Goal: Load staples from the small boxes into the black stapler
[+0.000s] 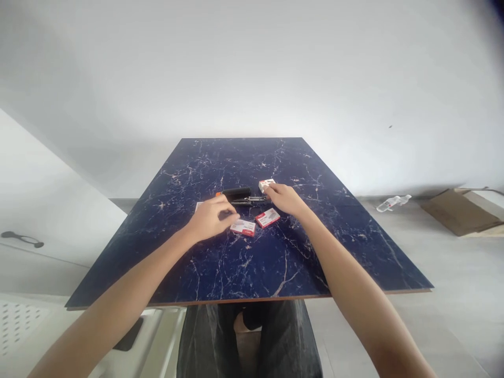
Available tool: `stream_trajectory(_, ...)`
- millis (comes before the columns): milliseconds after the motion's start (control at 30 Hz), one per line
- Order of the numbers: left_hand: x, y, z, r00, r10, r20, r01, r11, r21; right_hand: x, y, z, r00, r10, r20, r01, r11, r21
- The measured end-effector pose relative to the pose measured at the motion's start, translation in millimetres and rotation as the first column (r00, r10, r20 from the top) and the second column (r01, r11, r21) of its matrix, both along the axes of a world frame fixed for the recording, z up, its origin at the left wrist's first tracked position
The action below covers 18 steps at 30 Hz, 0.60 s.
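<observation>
On the dark blue table lies a black stapler (pixel 236 193) with an orange bit at its left end, its top swung up from the metal staple channel. My right hand (pixel 284 198) is closed at the right end of that channel, its fingertips partly hidden. My left hand (pixel 212 218) is in front of the stapler, thumb and fingers curled together; what they pinch, if anything, is too small to make out. Just right of it lies a red and white box (pixel 243 227), with another small box (pixel 268 217) beside it. A third box (pixel 266 184) lies behind my right fingertips.
A pale thing (pixel 199 205) shows partly from behind my left hand. The marbled table (pixel 252 273) ends close to my legs and meets the wall at the back. On the floor to the right are a clear plastic bottle (pixel 392 203) and a cardboard box (pixel 459 212).
</observation>
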State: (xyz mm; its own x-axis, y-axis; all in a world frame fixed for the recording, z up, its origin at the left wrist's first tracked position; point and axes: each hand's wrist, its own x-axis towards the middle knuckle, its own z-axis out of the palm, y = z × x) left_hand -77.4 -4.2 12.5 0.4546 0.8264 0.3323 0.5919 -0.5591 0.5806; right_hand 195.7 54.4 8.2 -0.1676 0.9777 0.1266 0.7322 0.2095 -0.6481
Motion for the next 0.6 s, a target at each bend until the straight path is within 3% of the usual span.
stream_trajectory(167, -15, 14, -4.2, 0.973, 0.219, 0.074, -0.228, 0.963, 0.145, 20, 3, 1, 0.999, -0.009, 0.032, 0.008, 1.000, 0.018)
stream_trajectory(300, -26, 28, -13.6, 0.984, 0.173, 0.031, -0.175, 0.981, 0.083, 46, 0, 7, 0.982, 0.180, 0.047, -0.175, 0.979, -0.104)
stream_trajectory(367, -28, 33, -18.9, 0.986, 0.166, 0.033, -0.167, 0.986, 0.027, 54, 1, 3, 0.971, 0.214, 0.105, -0.200, 0.971, -0.134)
stream_trajectory(500, -30, 36, -24.2, 0.971, 0.211, 0.113, -0.207, 0.977, -0.050, 55, 3, -11, 0.965, 0.146, 0.218, -0.146, 0.989, -0.014)
stream_trajectory(600, -32, 36, -22.9, 0.976, 0.186, 0.108, -0.180, 0.981, -0.070, 50, 2, -16, 0.980, 0.139, 0.146, -0.151, 0.986, 0.076)
